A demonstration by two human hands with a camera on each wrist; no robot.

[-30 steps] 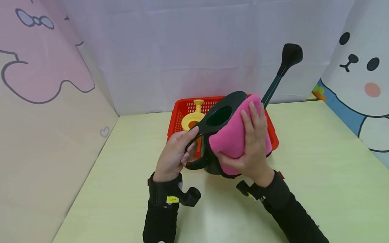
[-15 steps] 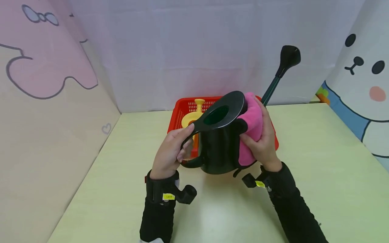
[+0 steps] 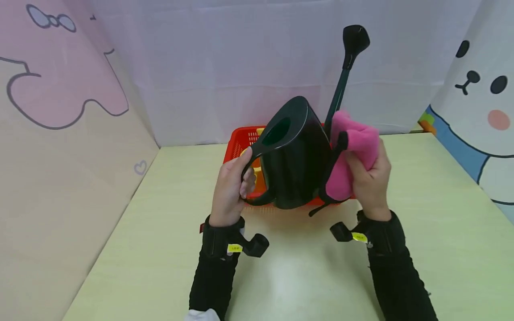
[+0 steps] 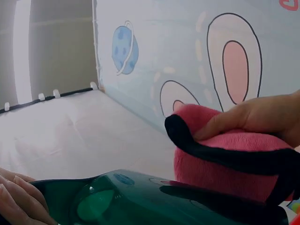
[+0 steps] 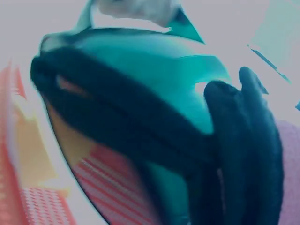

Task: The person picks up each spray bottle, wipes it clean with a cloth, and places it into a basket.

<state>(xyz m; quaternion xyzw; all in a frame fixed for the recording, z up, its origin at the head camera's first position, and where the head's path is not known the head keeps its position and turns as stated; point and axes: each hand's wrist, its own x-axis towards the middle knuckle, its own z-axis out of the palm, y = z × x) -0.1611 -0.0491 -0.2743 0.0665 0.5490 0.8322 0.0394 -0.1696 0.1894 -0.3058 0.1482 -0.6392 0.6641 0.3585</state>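
My left hand (image 3: 230,189) grips the handle of a dark green watering can (image 3: 295,171), thumb on top of the handle. The can is tilted, its filling hole facing up and its long spout (image 3: 339,91) with a black head pointing toward the back. My right hand (image 3: 373,185) grips a bunched pink cloth (image 3: 363,142) with black trim, right beside the can's right wall. In the left wrist view the cloth (image 4: 220,176) stands just beyond the shiny can (image 4: 154,194), its black band facing that camera. The right wrist view shows black trim (image 5: 126,112) across the can's green side.
A red perforated basket (image 3: 237,140) stands behind the can at the back of the table, partly hidden by it. Yellow pieces (image 3: 257,171) lie inside. Printed cloth walls (image 3: 201,80) enclose the pale table (image 3: 160,214) at the back and sides.
My right hand has moved right, drawing the cloth away from the can's top and front to its right side. The can has risen and turned, its spout swinging left and up.
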